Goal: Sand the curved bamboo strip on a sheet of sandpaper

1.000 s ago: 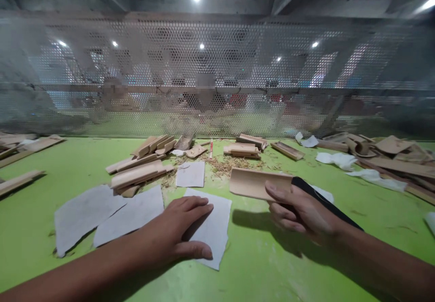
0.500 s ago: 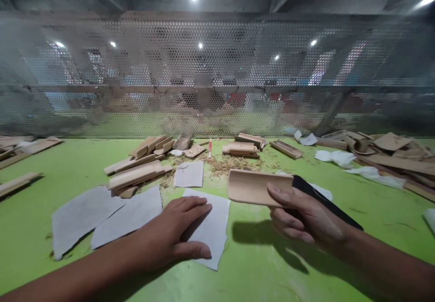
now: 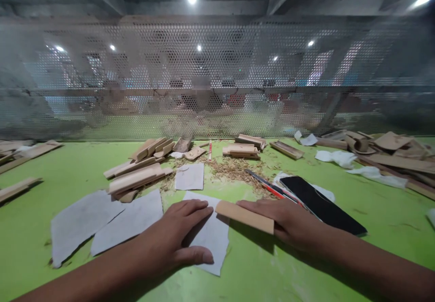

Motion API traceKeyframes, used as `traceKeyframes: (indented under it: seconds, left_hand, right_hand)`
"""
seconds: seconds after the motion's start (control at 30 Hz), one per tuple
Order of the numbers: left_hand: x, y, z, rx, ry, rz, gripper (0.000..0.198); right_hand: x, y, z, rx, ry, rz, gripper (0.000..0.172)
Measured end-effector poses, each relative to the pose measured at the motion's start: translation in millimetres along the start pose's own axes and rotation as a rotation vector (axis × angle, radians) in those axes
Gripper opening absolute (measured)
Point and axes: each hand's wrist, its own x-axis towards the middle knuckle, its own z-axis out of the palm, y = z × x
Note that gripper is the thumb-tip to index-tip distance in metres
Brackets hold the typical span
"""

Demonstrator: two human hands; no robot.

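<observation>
My left hand (image 3: pixel 173 238) lies flat, fingers stretched, on a grey sheet of sandpaper (image 3: pixel 212 236) on the green table (image 3: pixel 68 175). My right hand (image 3: pixel 288 222) grips a curved, pale bamboo piece (image 3: pixel 244 216) and holds its left end down on the right edge of that sheet. Just behind my right hand lie a black phone (image 3: pixel 321 204) and a red-and-dark pen-like tool (image 3: pixel 272 188).
Two more grey sheets (image 3: pixel 102 220) lie to the left and a small one (image 3: pixel 190 176) behind. Bamboo strips (image 3: pixel 136 177) are piled at centre-left, centre (image 3: pixel 243 150) and far right (image 3: pixel 397 157), with shavings (image 3: pixel 234 168) and white rags (image 3: pixel 340 158). A perforated metal screen (image 3: pixel 217 75) closes the table's far side.
My right hand has lowered the bamboo piece from the air down and left onto the sandpaper, uncovering the phone and the red tool. My left hand has stayed on the sheet.
</observation>
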Motion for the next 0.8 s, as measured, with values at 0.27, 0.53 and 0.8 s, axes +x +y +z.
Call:
traceKeyframes:
  seconds: [0.27, 0.53, 0.8]
  left_hand:
    - [0, -20, 13.1, 0.029, 0.057, 0.063, 0.083]
    - [2, -28, 17.6, 0.069, 0.072, 0.091, 0.082]
    - [2, -25, 14.1, 0.068, 0.049, 0.083, 0.083]
  right_hand:
    - [-1, -25, -2, -0.094, -0.100, 0.069, 0.049]
    - [4, -34, -4, -0.325, -0.217, 0.182, 0.060]
    - [-4, -35, -8, -0.202, -0.219, -0.004, 0.056]
